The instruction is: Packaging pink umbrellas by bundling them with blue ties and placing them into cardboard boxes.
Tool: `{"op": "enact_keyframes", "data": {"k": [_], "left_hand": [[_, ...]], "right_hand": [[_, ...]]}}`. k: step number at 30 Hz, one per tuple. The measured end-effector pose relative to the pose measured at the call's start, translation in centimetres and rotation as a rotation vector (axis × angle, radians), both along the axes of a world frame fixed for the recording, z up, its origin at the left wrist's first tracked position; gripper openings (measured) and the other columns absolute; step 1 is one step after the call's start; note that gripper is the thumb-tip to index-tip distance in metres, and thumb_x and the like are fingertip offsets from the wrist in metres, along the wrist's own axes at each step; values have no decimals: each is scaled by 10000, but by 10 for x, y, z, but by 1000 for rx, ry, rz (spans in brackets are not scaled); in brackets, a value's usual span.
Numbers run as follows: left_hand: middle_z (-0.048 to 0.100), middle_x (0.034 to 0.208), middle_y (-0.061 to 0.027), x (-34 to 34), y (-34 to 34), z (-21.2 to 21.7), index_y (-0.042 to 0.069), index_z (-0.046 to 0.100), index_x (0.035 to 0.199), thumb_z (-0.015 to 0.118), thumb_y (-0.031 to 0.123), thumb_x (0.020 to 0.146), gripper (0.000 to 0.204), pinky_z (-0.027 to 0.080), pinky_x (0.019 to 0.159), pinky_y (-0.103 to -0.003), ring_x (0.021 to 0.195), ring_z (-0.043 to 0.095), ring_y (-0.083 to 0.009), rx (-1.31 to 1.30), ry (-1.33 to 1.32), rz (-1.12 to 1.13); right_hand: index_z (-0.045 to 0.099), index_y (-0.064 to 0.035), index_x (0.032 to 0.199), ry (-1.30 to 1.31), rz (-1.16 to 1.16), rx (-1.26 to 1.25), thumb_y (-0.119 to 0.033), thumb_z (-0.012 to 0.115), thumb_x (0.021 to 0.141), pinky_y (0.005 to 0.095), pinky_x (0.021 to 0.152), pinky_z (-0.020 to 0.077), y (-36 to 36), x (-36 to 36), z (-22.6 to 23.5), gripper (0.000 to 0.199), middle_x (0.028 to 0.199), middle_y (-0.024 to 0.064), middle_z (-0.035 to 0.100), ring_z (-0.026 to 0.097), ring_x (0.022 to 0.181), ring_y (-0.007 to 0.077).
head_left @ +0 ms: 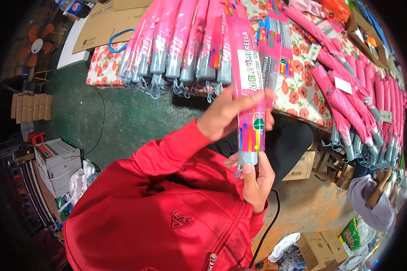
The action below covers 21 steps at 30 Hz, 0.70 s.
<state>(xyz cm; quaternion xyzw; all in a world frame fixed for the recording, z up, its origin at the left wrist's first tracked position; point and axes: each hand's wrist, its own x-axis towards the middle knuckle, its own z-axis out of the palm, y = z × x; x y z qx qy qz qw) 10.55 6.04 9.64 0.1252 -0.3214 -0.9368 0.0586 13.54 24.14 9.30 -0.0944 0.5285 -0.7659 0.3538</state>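
A pink folded umbrella (246, 58) in a printed plastic sleeve stands nearly upright in front of my chest, its grey handle toward me. My left hand (228, 110) wraps round the sleeve above its colourful striped lower end, fingers lying across the front. Lower down, my right hand (259, 180) grips the grey handle (248, 158), thumb on its near side. Grey cord shows beside the handle. Just beyond my hands, several pink umbrellas (174, 45) in clear sleeves lie side by side, handles toward me. Flat printed sleeves (278, 40) lie right of the held umbrella.
A table with a poppy-patterned cloth (298, 97) spans the far side. More pink umbrellas (343, 99) pile at its right, handles over the edge. Cardboard (108, 22) lies back left. A grey box (59, 162) stands on the left floor; a carton (321, 248) sits lower right. Another person (371, 198) is at right.
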Motion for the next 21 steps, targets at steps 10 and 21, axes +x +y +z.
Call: {"op": "enact_keyframes", "data": {"k": [10,21], "left_hand": [[600,792,-143,28,27,-22,23,498,1144,585,120,938,243,492,525,-305,576,583,-210,130,-169,33],[615,1003,-143,13,-22,-3,2,322,1430,636,98,853,664,511,653,-320,765,623,-226,-932,-63,262]], "right_hand": [[588,48,1152,330,-135,338,-81,711,816,272,669,469,-7,12,-8,381,814,104,672,538,669,165],[583,58,1191,366,-21,232,-57,672,860,286,728,507,-36,1,-6,361,934,139,699,639,770,221]]}}
